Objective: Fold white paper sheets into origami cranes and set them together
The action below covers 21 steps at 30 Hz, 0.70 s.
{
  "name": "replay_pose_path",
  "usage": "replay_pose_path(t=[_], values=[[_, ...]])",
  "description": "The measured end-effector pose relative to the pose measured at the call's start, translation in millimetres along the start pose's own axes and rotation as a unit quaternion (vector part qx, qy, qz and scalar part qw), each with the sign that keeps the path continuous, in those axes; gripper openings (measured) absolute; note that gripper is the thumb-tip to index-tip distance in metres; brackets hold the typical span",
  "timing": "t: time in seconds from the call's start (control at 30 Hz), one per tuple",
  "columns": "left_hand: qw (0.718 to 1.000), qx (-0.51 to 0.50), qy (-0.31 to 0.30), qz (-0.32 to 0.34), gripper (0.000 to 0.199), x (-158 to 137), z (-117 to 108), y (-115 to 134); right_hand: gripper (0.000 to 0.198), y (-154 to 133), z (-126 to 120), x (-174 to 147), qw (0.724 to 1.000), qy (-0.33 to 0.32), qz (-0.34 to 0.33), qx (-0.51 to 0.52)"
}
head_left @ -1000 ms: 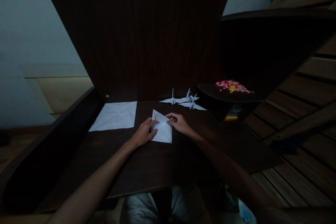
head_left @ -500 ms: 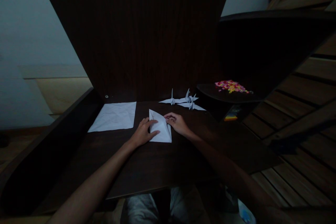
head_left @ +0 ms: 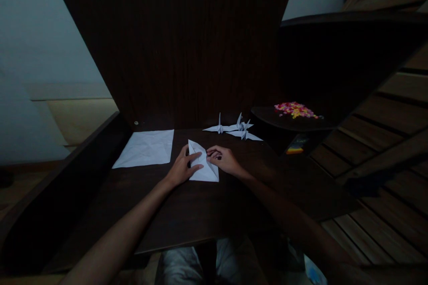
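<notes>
A partly folded sheet of white paper (head_left: 204, 173) lies on the dark desk between my hands. My left hand (head_left: 180, 167) grips its left edge, with thumb and forefinger on top and the other fingers at the side. On the right, my right hand (head_left: 225, 160) pinches the paper's upper right flap with bent fingers. The flap is lifted and bent inward, and a pointed corner sticks up at the top left. Behind the paper stand several white paper cranes (head_left: 244, 134), near the back panel.
A flat, creased white sheet (head_left: 147, 148) lies at the left of the desk (head_left: 187, 222). Small pink, red and yellow pieces (head_left: 296, 110) are heaped on a corner shelf (head_left: 267, 118) at the right. Below it is a small box with coloured stripes (head_left: 296, 146). A raised side board (head_left: 67, 178) bounds the left.
My right fingers have moved slightly left with the right flap, bending it inward over the paper. My left hand stays nearly in place on the left edge.
</notes>
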<state>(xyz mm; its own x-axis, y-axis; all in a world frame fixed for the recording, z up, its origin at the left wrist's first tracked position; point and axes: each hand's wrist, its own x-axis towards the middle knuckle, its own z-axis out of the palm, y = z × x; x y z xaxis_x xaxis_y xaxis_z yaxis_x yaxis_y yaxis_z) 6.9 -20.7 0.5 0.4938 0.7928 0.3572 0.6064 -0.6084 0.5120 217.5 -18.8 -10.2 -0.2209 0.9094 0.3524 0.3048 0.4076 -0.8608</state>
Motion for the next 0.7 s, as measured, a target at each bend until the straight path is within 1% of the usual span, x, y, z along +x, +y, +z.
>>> replay_pose_path(t=[0.13,0.3,0.43,0.57,0.7], values=[[1.0,0.008,0.025,0.01,0.036,1,0,-2,0.025,-1,0,-1,1.0,-0.009,-0.015,-0.016],[0.998,0.017,0.057,0.001,0.04,1,0,-4,0.021,-6,-2,-2,0.998,-0.023,-0.04,-0.047],[0.998,0.019,0.062,-0.014,0.039,1,1,-3,0.019,-10,-4,-3,0.995,-0.03,-0.052,-0.075],[0.997,0.038,0.067,-0.008,0.036,1,2,-4,0.017,-14,-5,-3,0.992,-0.038,-0.058,-0.101],[0.996,0.064,0.061,-0.003,0.027,3,2,-8,0.019,-15,-4,-3,0.989,-0.054,-0.071,-0.118]])
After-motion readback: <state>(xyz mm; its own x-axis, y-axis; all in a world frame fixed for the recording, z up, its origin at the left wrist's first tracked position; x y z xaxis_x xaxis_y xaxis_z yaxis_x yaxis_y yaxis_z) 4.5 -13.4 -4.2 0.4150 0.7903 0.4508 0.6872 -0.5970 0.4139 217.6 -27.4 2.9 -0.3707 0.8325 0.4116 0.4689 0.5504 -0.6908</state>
